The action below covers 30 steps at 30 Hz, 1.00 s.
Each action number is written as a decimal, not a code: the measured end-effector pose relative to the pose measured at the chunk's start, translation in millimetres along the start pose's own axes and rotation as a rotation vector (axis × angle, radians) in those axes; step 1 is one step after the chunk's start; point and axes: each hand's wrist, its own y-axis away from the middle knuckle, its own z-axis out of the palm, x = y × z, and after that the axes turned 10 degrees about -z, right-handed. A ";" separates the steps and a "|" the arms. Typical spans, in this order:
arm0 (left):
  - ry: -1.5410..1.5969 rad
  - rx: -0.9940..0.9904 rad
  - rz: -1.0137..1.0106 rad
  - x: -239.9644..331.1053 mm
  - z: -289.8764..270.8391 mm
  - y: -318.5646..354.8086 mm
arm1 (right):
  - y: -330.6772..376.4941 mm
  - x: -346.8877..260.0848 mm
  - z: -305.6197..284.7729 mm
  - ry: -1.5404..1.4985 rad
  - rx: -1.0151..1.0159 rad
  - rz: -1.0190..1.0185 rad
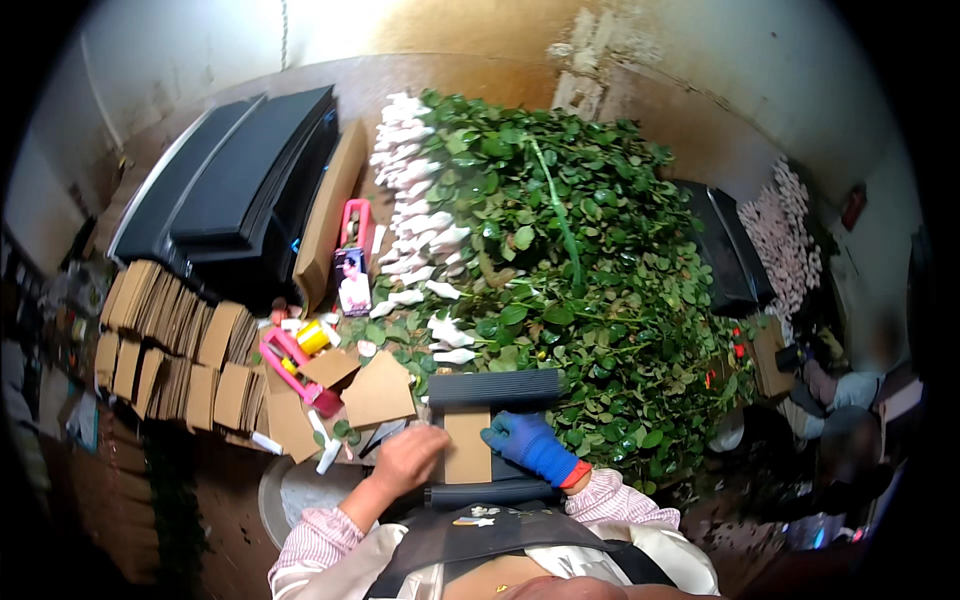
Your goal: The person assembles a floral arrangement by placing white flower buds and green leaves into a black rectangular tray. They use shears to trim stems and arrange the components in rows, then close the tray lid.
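A tan cardboard piece (468, 447) lies in front of me on a dark sheet whose ridged black edges, the far one (494, 387) and the near one (492, 494), curl up like rolls. My left hand (412, 458) is bare, its fingers drawn together at the cardboard's left edge; whatever is in them is hidden. On the opposite edge my right hand (528, 444), in a blue glove with a red cuff, has its fingers curled against the cardboard. Just beyond are flower heads in white sleeves (452, 335) with leafy stems.
Leafy green stems (600, 300) heap up across the bench's right side. Pink tape dispensers (290, 370) and loose cardboard (380, 392) lie at left, beside stacked cardboard pieces (175, 340). Black sheets (250, 180) stand behind those. Another person (850, 390) is at far right.
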 end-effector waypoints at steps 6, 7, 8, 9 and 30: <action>-0.057 -0.265 0.000 26.9 13.5 -21.3 | -5.1 -1.7 -17.2 0.237 -0.228 -0.088; -0.059 -0.290 -0.006 29.5 10.9 -24.5 | -5.5 -15.2 -42.1 0.223 -0.347 -0.155; -0.051 -0.296 -0.001 28.3 11.8 -25.2 | -6.9 -22.4 -66.1 0.086 -0.350 -0.224; -0.028 -0.325 -0.009 30.2 10.1 -30.3 | -11.3 -26.6 -91.1 -0.040 -0.353 -0.284; 0.138 -0.502 0.184 -10.0 -47.2 -62.1 | -436.1 159.1 -305.6 -0.588 0.317 0.304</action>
